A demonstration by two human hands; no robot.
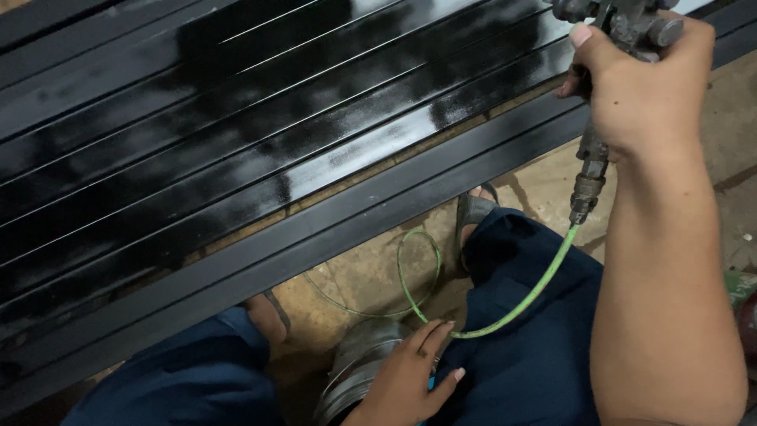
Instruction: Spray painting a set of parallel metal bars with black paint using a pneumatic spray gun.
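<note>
1. Black metal tubes lie side by side above a concrete floor.
2. Right hand, fingers wrapped tight, grips a spray gun trailing a green hose.
3. Left hand, fingers loosely spread, rests on a metal can between the knees.

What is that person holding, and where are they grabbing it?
The right hand grips a spray gun around its handle, with a green hose hanging below. The left hand holds nothing; it rests on a metal can.

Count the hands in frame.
2. The right hand grips a spray gun at upper right; the left hand rests on a metal can at bottom centre. None looks hidden.
</note>
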